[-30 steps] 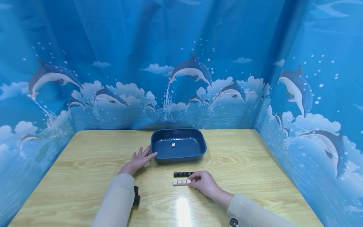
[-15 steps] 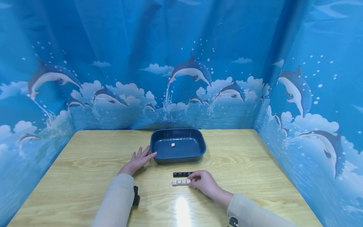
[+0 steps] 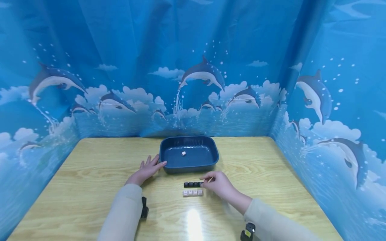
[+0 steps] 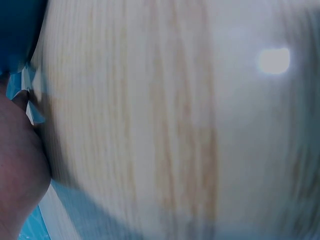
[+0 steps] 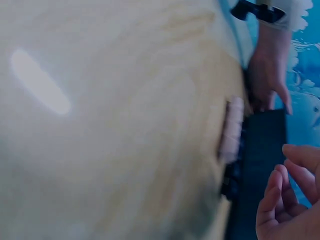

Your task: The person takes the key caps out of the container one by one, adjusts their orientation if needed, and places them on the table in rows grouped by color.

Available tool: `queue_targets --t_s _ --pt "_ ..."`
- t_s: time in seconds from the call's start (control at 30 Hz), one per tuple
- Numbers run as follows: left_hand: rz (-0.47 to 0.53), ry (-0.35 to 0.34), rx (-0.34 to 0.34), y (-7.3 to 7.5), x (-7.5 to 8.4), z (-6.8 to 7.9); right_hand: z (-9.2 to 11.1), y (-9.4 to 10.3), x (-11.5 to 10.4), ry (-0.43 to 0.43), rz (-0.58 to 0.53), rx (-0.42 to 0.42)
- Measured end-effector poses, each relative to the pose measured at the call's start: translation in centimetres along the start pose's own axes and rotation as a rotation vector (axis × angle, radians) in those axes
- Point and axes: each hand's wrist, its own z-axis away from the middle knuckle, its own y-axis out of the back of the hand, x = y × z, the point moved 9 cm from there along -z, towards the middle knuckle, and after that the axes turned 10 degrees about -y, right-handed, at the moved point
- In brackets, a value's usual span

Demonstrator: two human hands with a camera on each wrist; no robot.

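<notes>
In the head view my left hand (image 3: 147,170) rests at the near left corner of a dark blue tray (image 3: 189,169), fingers spread and thumb on its rim. My right hand (image 3: 221,184) bends its thumb and fingers at the right end of a row of black keycaps (image 3: 191,184), covering that end. I cannot tell whether its fingertips pinch a keycap. Just nearer to me lies a parallel row of white keycaps (image 3: 192,193), uncovered. The right wrist view shows the curled fingers (image 5: 272,200) near the tray, with the white row (image 5: 232,130) blurred.
One small white piece (image 3: 183,153) lies inside the tray. The wooden table (image 3: 99,174) meets a blue dolphin-print curtain (image 3: 126,124) at its back and sides. A bright light reflection (image 3: 194,222) shows on the tabletop at the front.
My right hand has moved away from me, from the white row's right end to the black row's right end. The left hand and the tray have stayed put.
</notes>
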Motion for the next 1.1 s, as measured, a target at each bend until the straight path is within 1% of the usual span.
queue_targets --t_s 0.07,0.13,0.37,0.6,0.73,0.8,0.93,1.1 --pt "0.0 -0.002 0.0 0.1 0.0 0.0 -0.3 0.4 -0.7 0.002 0.017 -0.015" --pt "0.004 -0.003 -0.002 0.1 0.0 0.0 -0.7 0.6 -1.3 0.011 0.028 -0.047" --pt "0.006 -0.004 -0.001 0.1 -0.1 0.0 -2.2 1.1 -3.5 0.088 0.049 -0.199" --pt "0.007 -0.002 -0.001 0.1 -0.1 0.0 -4.2 1.7 -5.4 0.153 0.094 -0.265" --pt "0.011 -0.013 -0.005 0.2 -0.1 0.0 -5.4 1.5 -6.3 0.186 0.149 -0.308" --pt "0.013 -0.021 -0.008 0.2 -0.1 0.0 -6.0 1.3 -6.6 0.185 0.179 -0.332" --pt "0.02 -0.029 -0.008 0.1 -0.2 0.0 -7.4 0.8 -7.1 0.188 0.266 -0.361" --pt "0.025 -0.029 -0.003 0.0 -0.5 -0.1 -8.8 0.2 -7.8 0.227 0.369 -0.39"
